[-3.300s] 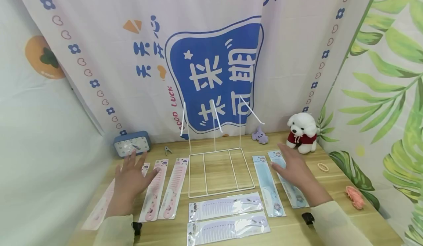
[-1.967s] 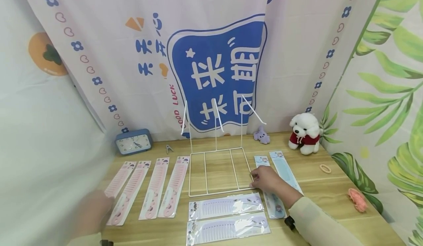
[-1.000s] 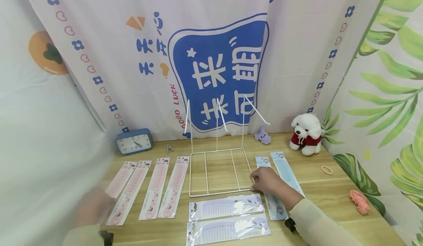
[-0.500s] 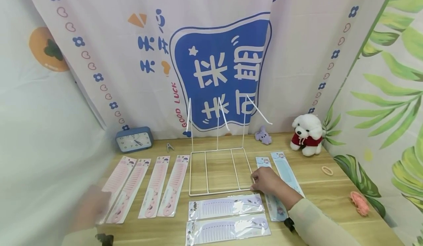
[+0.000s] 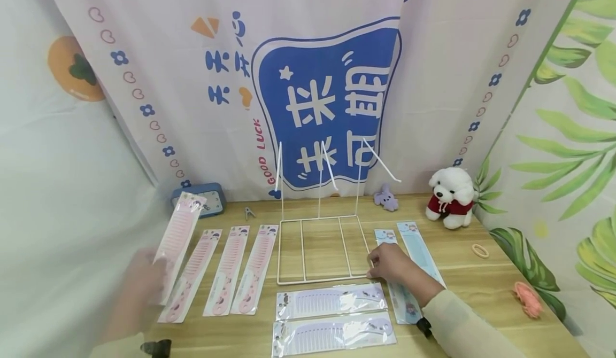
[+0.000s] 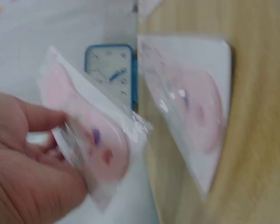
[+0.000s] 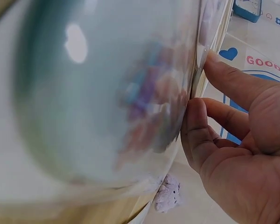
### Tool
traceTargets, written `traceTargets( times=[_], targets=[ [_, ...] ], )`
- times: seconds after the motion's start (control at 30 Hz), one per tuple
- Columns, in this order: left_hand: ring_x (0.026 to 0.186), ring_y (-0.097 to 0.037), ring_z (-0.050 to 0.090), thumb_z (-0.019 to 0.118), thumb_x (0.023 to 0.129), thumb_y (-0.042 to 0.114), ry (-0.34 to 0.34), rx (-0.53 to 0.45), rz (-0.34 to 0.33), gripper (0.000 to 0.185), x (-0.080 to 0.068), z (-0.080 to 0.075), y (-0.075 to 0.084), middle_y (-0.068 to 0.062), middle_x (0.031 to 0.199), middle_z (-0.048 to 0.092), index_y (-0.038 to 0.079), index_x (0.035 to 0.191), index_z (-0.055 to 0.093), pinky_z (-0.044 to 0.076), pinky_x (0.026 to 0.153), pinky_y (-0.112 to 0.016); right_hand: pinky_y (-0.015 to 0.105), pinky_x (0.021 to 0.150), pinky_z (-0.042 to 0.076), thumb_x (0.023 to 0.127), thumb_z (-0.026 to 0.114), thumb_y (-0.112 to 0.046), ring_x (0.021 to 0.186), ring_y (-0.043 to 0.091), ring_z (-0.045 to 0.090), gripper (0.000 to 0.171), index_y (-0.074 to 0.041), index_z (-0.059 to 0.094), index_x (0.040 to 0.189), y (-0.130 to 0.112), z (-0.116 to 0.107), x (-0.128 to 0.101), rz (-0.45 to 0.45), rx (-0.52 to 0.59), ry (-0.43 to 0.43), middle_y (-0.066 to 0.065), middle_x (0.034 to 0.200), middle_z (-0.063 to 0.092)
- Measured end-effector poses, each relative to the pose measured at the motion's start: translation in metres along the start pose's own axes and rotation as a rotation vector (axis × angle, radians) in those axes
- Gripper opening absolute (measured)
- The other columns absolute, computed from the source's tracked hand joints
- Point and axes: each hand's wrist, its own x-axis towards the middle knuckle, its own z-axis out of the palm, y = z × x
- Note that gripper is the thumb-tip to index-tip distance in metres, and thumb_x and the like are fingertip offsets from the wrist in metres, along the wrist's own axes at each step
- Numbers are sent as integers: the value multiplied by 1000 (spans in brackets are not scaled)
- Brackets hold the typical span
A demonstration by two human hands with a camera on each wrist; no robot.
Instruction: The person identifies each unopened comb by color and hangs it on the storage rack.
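My left hand (image 5: 140,278), blurred in the head view, pinches a pink comb in clear packaging (image 5: 177,235) and holds it tilted above the table. In the left wrist view, thumb and fingers grip the pack's edge, its rounded handle end facing the camera. Three more packed pink combs lie to its right, the nearest being a comb (image 5: 192,275). My right hand (image 5: 392,264) pinches the front right corner of a white wire rack (image 5: 302,251) with three upper hooks. Below that hand lies a packed blue comb (image 7: 84,102), partly covered by it; another blue comb (image 5: 420,251) lies beside.
Two packed purple combs (image 5: 332,300) lie in front of the rack. Along the back stand a blue clock (image 5: 214,200), a grey clip (image 5: 248,213), a purple toy (image 5: 386,199) and a white plush dog (image 5: 451,197). A beige ring (image 5: 479,250) and coral hair tie (image 5: 528,299) lie right.
My left hand moved to the leftmost pink comb, took hold of it and raised it off the table. My right hand came to the rack's corner and stayed there.
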Motion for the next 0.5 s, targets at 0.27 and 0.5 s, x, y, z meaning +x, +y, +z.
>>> traceTargets(
  times=[0.27,0.5],
  targets=[
    [113,-24,67,42,119,34,-28,-15,273,44,-43,23,66,-33,159,50,3,149,40,64,82,-37,33,75,50,84,96,-16,81,16,57,37,-6,83,117,-3,-1,-1,55,7,0,-1,83,64],
    [97,-4,64,56,111,0,-39,-254,645,18,-62,52,93,-8,112,65,-7,125,49,62,82,-20,29,66,44,84,95,-15,72,15,55,20,-9,82,98,-5,-1,-2,64,26,-17,-1,75,61]
  ],
)
